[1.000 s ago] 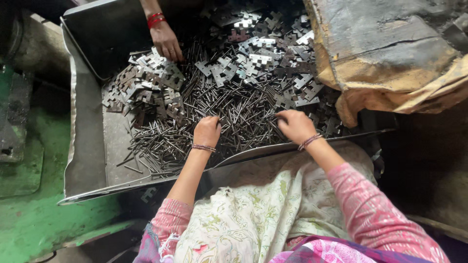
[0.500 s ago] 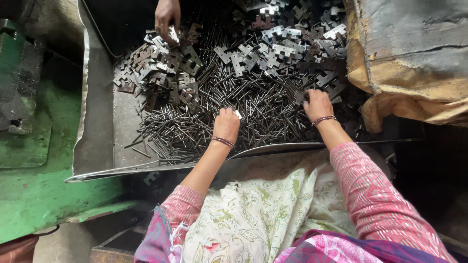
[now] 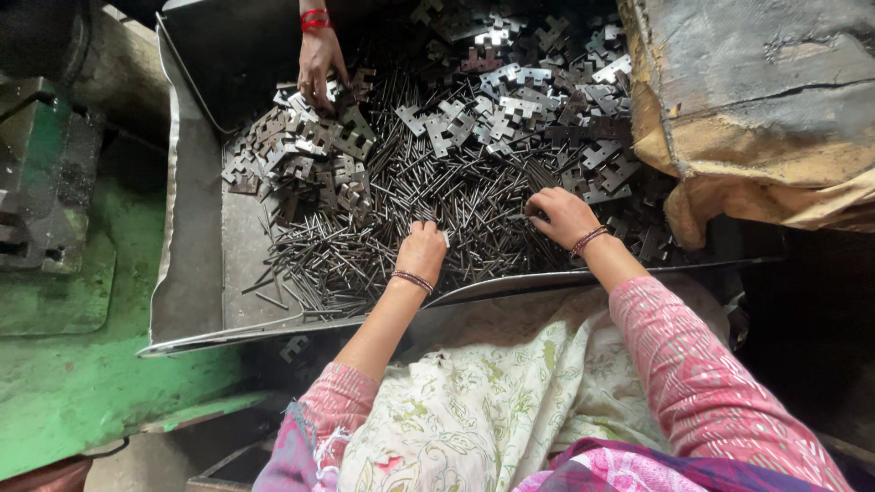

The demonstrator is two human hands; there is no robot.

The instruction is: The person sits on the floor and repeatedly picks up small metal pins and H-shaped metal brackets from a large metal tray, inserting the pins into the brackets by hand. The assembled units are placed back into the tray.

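Nearest us, our left hand [image 3: 422, 248] rests curled on the pins [image 3: 410, 228] in the tray [image 3: 196, 264]; we cannot tell whether it grips any. Our right hand [image 3: 561, 214], fingers bent, pinches at pins just beside it. Beyond, notched plates [image 3: 510, 100] lie heaped, largely unsorted. Farthest, a co-worker's hand [image 3: 319, 64] touches a plate stack [image 3: 301, 150].

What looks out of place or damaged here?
One metal plate lies off the tray, below its bent front lip. The sack at right is torn and frayed. Pins and plates are mixed loosely.
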